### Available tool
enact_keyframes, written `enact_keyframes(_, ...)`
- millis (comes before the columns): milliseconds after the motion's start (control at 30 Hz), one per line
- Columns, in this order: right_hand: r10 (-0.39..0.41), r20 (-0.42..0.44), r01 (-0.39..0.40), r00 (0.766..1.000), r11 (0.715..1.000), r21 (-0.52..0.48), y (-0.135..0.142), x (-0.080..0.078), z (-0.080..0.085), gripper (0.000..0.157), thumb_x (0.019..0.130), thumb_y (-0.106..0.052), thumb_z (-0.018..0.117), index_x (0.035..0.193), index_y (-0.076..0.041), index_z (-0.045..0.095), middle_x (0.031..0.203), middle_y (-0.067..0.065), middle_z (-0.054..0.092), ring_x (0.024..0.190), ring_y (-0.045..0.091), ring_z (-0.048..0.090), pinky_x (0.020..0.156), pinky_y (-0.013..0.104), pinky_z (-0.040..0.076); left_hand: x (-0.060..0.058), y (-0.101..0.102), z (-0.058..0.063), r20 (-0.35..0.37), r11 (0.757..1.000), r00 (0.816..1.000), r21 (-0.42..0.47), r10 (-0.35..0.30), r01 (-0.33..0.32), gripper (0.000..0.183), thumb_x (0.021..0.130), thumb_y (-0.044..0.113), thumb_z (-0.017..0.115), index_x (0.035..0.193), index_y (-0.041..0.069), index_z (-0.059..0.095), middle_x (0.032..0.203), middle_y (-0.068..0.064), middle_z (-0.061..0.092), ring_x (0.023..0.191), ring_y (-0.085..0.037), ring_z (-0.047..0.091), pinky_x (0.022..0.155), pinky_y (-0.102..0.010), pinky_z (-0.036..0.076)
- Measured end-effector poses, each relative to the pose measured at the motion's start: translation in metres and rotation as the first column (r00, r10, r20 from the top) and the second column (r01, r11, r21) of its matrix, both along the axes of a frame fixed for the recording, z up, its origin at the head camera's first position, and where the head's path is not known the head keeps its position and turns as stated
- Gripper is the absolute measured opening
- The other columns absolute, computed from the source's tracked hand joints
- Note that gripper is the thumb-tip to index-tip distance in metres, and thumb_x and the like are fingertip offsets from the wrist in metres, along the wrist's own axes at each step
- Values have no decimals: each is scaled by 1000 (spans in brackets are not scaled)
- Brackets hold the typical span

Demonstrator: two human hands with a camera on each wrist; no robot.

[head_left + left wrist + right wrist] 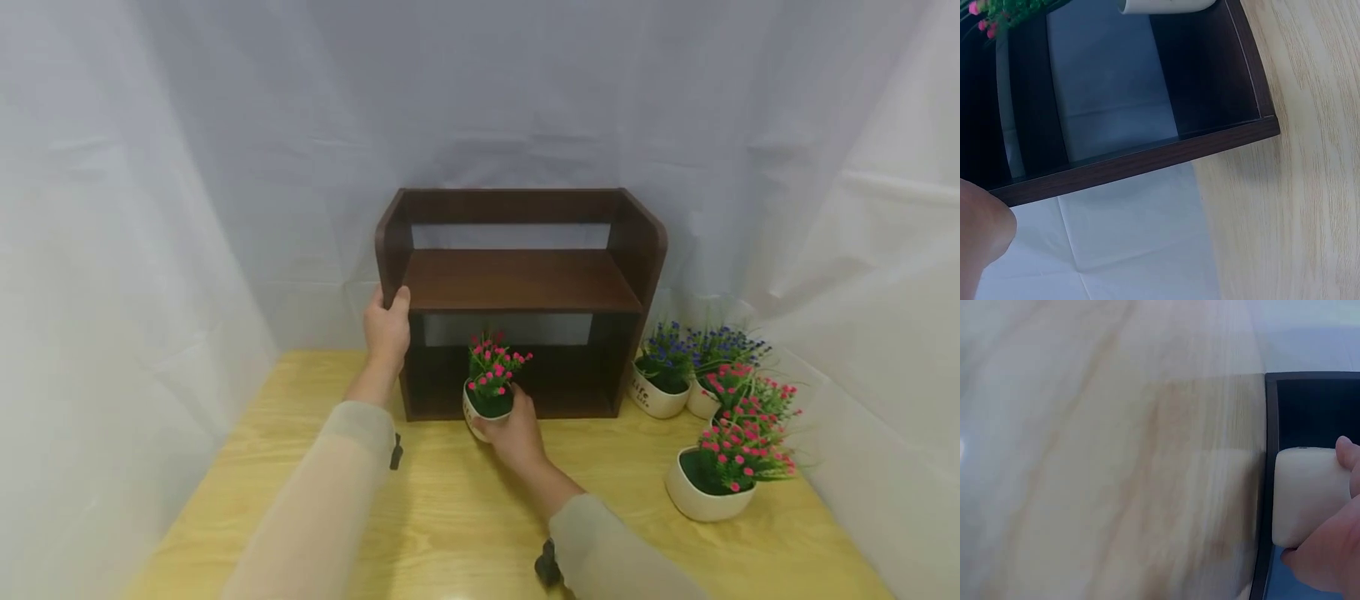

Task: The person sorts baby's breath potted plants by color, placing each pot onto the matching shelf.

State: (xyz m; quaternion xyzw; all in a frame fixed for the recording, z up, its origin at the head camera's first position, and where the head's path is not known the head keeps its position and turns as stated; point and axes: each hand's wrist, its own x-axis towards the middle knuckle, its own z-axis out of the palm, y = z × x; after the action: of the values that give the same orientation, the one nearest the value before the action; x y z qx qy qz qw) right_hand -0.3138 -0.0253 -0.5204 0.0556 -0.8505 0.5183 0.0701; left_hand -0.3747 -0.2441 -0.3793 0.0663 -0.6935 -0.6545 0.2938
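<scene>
A dark brown two-tier shelf (525,283) stands on the table against the white backdrop. My left hand (387,325) grips the front edge of its left side panel, thumb on the inner face. My right hand (517,429) holds a white flower pot (474,417) with pink flowers (495,367) and green leaves, at the front of the lower compartment. In the right wrist view, fingers and thumb lie around the pot (1310,494). The left wrist view catches only the pot's bottom edge (1166,5) and a few pink flowers.
Right of the shelf stand two white pots with blue flowers (660,387) and several pink-flowered plants, the nearest in a white pot (708,496). The light wooden table (450,517) ends at white sheeting (112,292) on both sides.
</scene>
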Motion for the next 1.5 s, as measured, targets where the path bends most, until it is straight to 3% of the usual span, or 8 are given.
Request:
enact_keyframes(200, 3, 23, -3, 1000, 1000, -12, -6, -5, 2, 98, 86, -30, 92, 161, 5, 38, 152, 32, 50, 142, 50, 55, 122, 64, 46, -1, 3, -2, -16, 1000, 1000, -1, 1, -1, 36, 108, 24, 62, 136, 2, 68, 141, -22, 67, 137, -36, 58, 123, -52, 42)
enact_keyframes(433, 63, 89, -56, 994, 995, -78, -7, -9, 7, 95, 90, -24, 84, 164, 6, 32, 157, 34, 43, 148, 52, 47, 126, 66, 39, -2, 1, -2, -17, 1000, 1000, -1, -2, 2, 37, 108, 26, 62, 136, 2, 67, 141, -21, 67, 136, -34, 57, 124, -50, 41)
enact_keyframes(600, 63, 114, -57, 991, 997, -57, -7, -12, 7, 93, 92, -30, 86, 164, 3, 36, 158, 31, 49, 147, 50, 51, 125, 64, 42, -3, 1, -2, -3, 1000, 1000, 0, 3, -3, 35, 107, 26, 63, 132, 2, 68, 135, -20, 67, 129, -32, 57, 119, -48, 43)
enact_keyframes(833, 55, 32, -56, 998, 998, 27, -12, -22, 3, 80, 88, -37, 90, 151, -1, 56, 142, 25, 66, 134, 44, 63, 117, 61, 51, -3, 1, -3, -1, 1000, 1000, -5, 2, -2, 35, 107, 25, 63, 133, 2, 68, 137, -21, 67, 130, -33, 57, 120, -49, 43)
enact_keyframes(1000, 4, -54, 1, 999, 996, 93, -17, -28, -5, 76, 84, -42, 93, 143, -5, 63, 131, 22, 73, 125, 42, 68, 109, 59, 56, -3, 2, -5, -3, 1000, 1000, -4, -13, 13, 36, 108, 25, 62, 135, 2, 67, 140, -22, 67, 133, -34, 57, 122, -50, 42)
enact_keyframes(1333, -42, -139, 67, 989, 981, 182, -31, -40, -6, 80, 84, -43, 93, 147, -7, 60, 124, 20, 73, 116, 38, 70, 100, 59, 60, -2, -1, -4, -1, 999, 999, 17, -36, 36, 47, 110, 27, 60, 152, 7, 60, 158, -18, 59, 154, -33, 48, 133, -47, 36)
enact_keyframes(1500, -45, -111, 67, 993, 976, 207, -37, -46, -2, 77, 84, -42, 93, 144, -6, 61, 125, 20, 71, 115, 38, 70, 99, 59, 60, -2, 0, -3, -20, 999, 999, 11, -33, 34, 45, 109, 25, 60, 150, 6, 61, 156, -19, 61, 153, -34, 50, 131, -47, 37)
